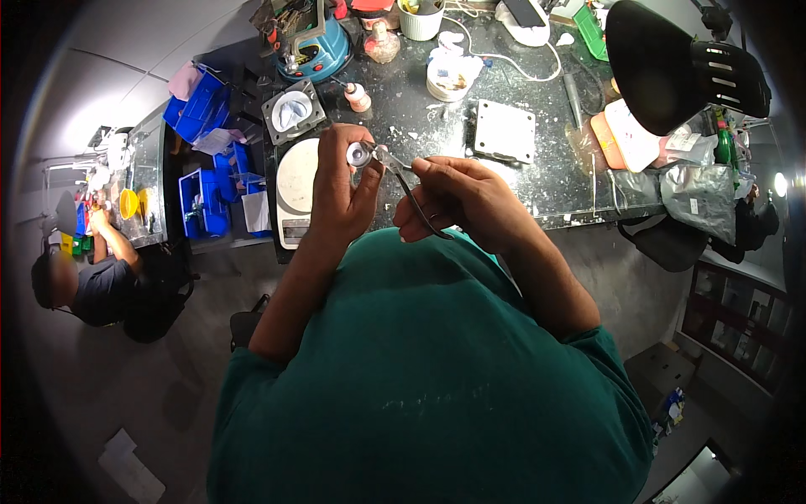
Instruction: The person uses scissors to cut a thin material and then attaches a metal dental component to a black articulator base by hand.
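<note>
My left hand (344, 185) is closed on a small round silvery piece (358, 154) with a dark spot at its middle. My right hand (474, 197) is closed on a pair of pliers (389, 158) with metal jaws and a dark curved handle. The jaws reach the left fingers beside the round piece; whether they grip it I cannot tell. Both hands are above the near edge of the black workbench (395, 122). Left of them, close to my left wrist, lies a round white plate on a kitchen-type scale (295, 189).
Behind the hands stand a small pink bottle (358, 97), a white tub (449, 80) and a square metal block (504, 132). A square holder with a white bowl (294, 112) sits left. A black lamp (655, 67) overhangs the right. Blue bins (201, 202) and another person (105, 290) are at left.
</note>
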Demonstrator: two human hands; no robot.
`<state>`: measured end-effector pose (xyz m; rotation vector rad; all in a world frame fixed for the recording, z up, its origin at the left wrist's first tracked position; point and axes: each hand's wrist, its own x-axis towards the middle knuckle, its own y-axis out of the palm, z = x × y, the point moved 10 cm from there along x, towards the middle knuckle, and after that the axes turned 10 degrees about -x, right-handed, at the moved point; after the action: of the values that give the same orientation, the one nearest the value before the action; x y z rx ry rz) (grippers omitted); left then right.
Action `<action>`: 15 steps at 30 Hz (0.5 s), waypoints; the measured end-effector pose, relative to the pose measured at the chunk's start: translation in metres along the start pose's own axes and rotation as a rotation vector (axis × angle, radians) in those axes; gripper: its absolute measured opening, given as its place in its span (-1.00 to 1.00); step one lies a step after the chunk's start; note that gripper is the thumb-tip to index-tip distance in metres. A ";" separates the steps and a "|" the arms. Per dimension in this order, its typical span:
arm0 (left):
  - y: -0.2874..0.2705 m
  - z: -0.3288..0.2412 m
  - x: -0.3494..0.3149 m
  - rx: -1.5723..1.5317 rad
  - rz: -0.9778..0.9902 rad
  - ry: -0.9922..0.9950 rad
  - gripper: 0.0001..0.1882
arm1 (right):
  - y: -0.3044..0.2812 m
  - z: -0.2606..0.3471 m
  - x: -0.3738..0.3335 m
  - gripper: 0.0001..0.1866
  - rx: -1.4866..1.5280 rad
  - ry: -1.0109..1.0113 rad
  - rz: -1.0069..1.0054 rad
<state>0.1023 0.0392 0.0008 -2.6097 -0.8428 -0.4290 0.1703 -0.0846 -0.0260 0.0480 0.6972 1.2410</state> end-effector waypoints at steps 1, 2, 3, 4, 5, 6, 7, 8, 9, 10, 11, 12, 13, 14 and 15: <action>0.000 -0.001 0.000 0.000 -0.001 0.000 -0.74 | 0.000 0.001 0.000 -0.59 -0.001 0.001 0.000; 0.000 -0.001 0.000 -0.001 -0.001 -0.003 -0.75 | 0.001 0.001 0.000 -0.59 -0.005 0.003 -0.003; 0.000 -0.001 -0.001 -0.002 0.000 -0.006 -0.76 | 0.000 0.001 0.000 -0.58 -0.009 0.005 -0.006; -0.001 -0.001 -0.001 -0.002 -0.002 -0.006 -0.76 | 0.000 0.001 0.000 -0.58 -0.010 0.006 -0.006; 0.000 -0.002 0.000 0.009 0.004 0.007 -0.76 | 0.000 0.000 0.000 -0.59 -0.013 0.013 -0.009; 0.000 -0.003 0.000 0.021 0.010 0.021 -0.76 | -0.001 -0.001 0.001 -0.60 -0.016 0.019 -0.013; -0.001 -0.003 0.000 0.020 0.009 0.020 -0.76 | -0.001 -0.001 0.001 -0.60 -0.017 0.020 -0.013; -0.001 -0.004 0.000 0.028 0.013 0.024 -0.76 | -0.003 -0.002 0.002 -0.61 -0.035 0.016 -0.027; -0.001 -0.005 0.000 0.036 0.017 0.028 -0.77 | -0.005 -0.002 0.002 -0.62 -0.053 0.013 -0.041; -0.001 -0.006 0.000 0.035 0.018 0.028 -0.77 | -0.005 -0.002 0.003 -0.62 -0.052 0.013 -0.042; 0.000 -0.005 0.000 0.042 0.029 0.012 -0.77 | -0.006 0.000 0.003 -0.63 -0.123 -0.017 -0.048; 0.001 -0.004 0.000 0.050 0.040 -0.004 -0.77 | -0.007 0.003 0.003 -0.64 -0.194 -0.047 -0.053; 0.001 -0.005 0.000 0.050 0.039 -0.005 -0.77 | -0.006 0.004 0.002 -0.64 -0.195 -0.047 -0.052; 0.001 -0.005 0.001 0.055 0.039 -0.008 -0.77 | -0.004 0.005 0.002 -0.64 -0.196 -0.048 -0.047; 0.001 -0.005 0.001 0.060 0.039 -0.011 -0.77 | -0.003 0.006 0.001 -0.64 -0.198 -0.050 -0.041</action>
<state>0.1024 0.0370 0.0049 -2.5711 -0.7953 -0.3728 0.1762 -0.0829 -0.0228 -0.0979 0.5271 1.2597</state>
